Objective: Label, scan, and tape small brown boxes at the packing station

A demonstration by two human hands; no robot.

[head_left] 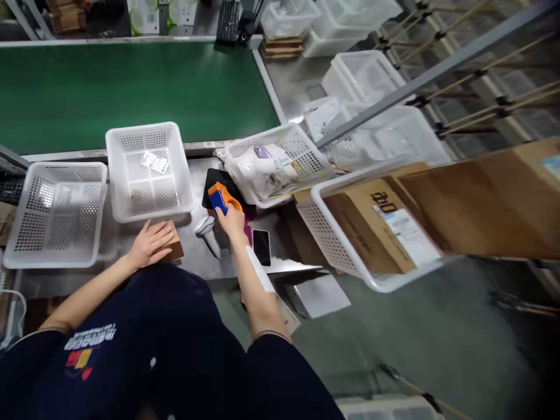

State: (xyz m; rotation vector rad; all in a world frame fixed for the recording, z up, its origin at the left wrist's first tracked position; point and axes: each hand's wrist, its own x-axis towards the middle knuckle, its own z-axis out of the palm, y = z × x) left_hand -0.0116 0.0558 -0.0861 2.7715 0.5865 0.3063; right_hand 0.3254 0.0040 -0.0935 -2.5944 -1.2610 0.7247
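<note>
Against the counter's front edge, my left hand (152, 245) holds a small brown cardboard box (176, 248), its fingers laid across the top and hiding much of it. My right hand (231, 221) is closed around an orange and blue tape dispenser (225, 197), raised over the counter to the right of the box. Between the two hands lies a grey-and-white handheld barcode scanner (209, 235). A phone with a dark screen (261, 247) is beside my right forearm. Behind the dispenser, a black pad (217, 179) is partly covered.
Two white perforated baskets (100, 216) (186, 186) stand on the left. Another basket (321, 166) contains bagged goods; a front-right basket (350, 259) carries cardboard boxes. A green conveyor belt (131, 87) runs behind. A grey metal bar (437, 70) slants across the right.
</note>
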